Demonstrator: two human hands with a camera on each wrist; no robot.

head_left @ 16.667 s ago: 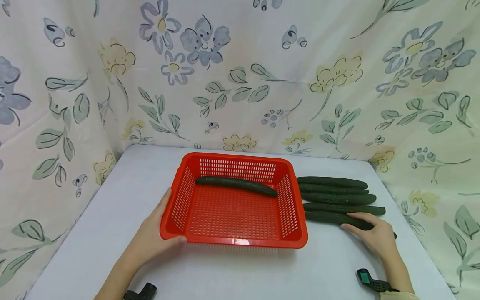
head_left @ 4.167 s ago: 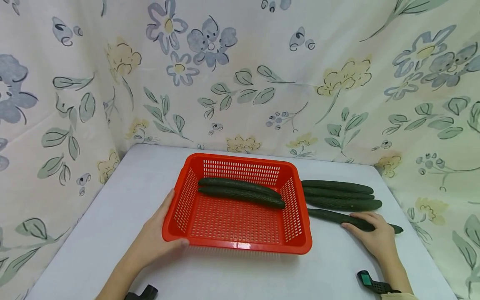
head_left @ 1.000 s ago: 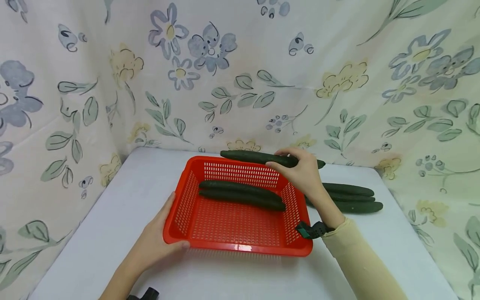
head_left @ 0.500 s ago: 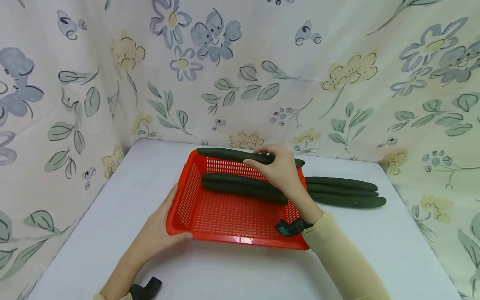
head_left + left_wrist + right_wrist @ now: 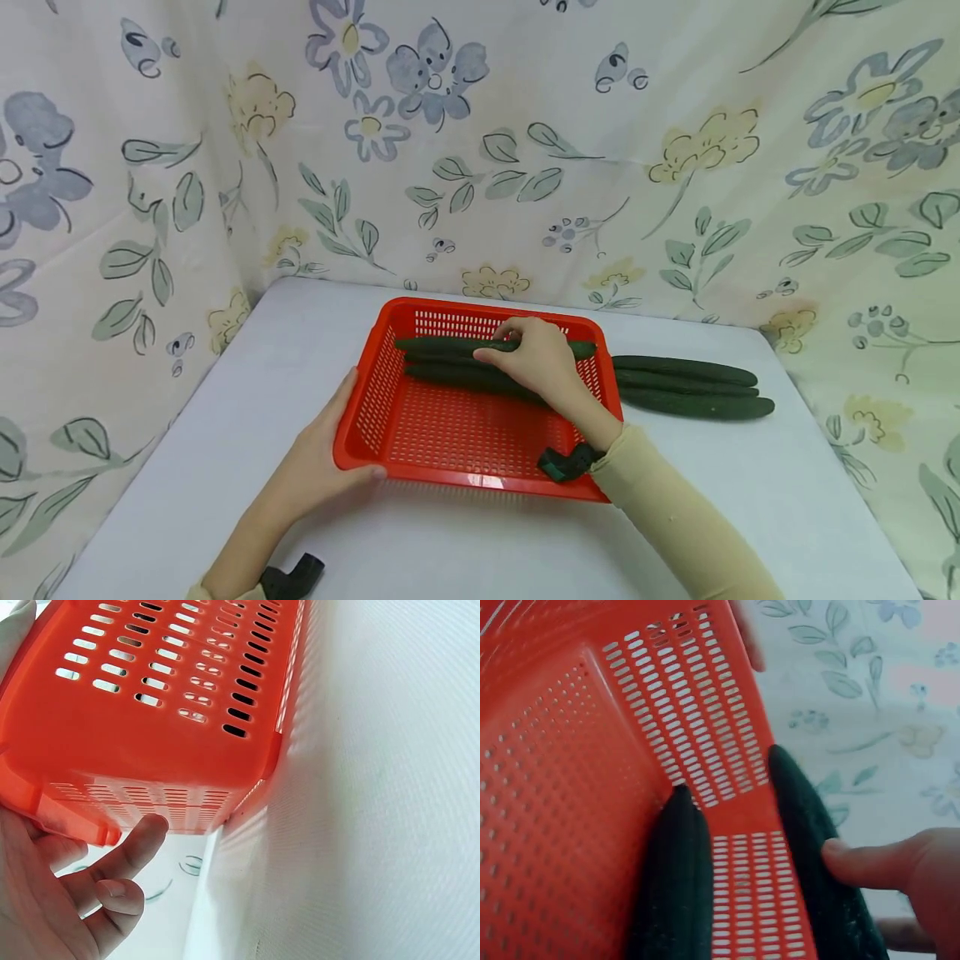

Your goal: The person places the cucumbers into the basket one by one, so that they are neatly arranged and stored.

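Note:
A red plastic basket (image 5: 435,474) with slotted walls stands mid-table. My left hand (image 5: 318,454) holds its near left corner, thumb along the front rim. The left wrist view shows fingers of the left hand (image 5: 45,907) bent beneath the rim of the basket (image 5: 135,746), some not touching it. My right hand (image 5: 536,358) pinches a dark green cucumber (image 5: 438,344) inside the basket by the back wall. Two more cucumbers (image 5: 465,379) lie side by side in front of it, partly hidden by that hand. In the right wrist view a thumb presses the held cucumber (image 5: 810,825).
Three cucumbers (image 5: 697,406) lie together on the white table (image 5: 750,500), right of the basket. Their left ends are close to the basket's right wall. A floral cloth (image 5: 480,208) hangs behind the table and along both sides.
Earlier the basket held one cucumber, then two. My right hand has carried another leftward from the table, over the back rim, and lowered it inside. The left hand has stayed on the corner.

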